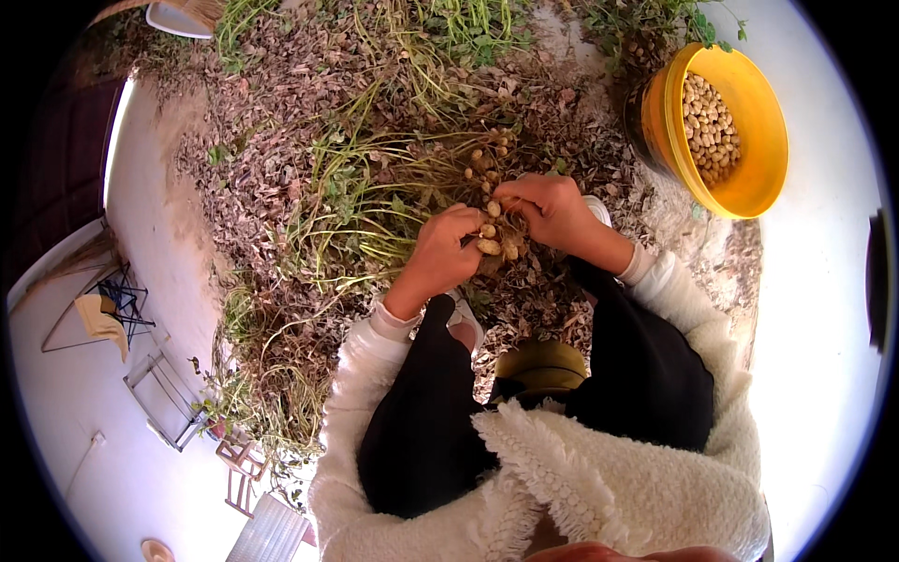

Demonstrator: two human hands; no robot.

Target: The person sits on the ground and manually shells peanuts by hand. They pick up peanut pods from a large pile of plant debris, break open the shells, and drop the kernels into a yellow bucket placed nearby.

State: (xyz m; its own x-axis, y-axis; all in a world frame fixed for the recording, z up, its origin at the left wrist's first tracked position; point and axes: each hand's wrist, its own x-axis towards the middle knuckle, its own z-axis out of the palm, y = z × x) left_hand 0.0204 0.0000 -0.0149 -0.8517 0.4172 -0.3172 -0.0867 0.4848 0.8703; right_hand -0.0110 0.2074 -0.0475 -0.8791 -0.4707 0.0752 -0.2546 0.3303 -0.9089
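Several pale peanut pods (489, 231) hang in a cluster on the roots of a pulled-up peanut plant (370, 178), between my two hands. My left hand (442, 251) is closed at the near left side of the cluster, its fingertips pinching by the pods. On the other side my right hand (552, 211) has thumb and forefinger pinched together at the roots, just right of the upper pods. What exactly lies between the fingertips of each hand is too small to make out. The plant's green stems stretch away to the left.
A tilted yellow bucket (773, 140) with many picked peanuts (709, 131) stands at the far right, beside a white wall. Dry leaves (253, 178) cover the ground. More green vines (468, 28) lie at the back. A yellow-brown object (538, 365) shows between my legs; a folding chair (103, 318) stands left.
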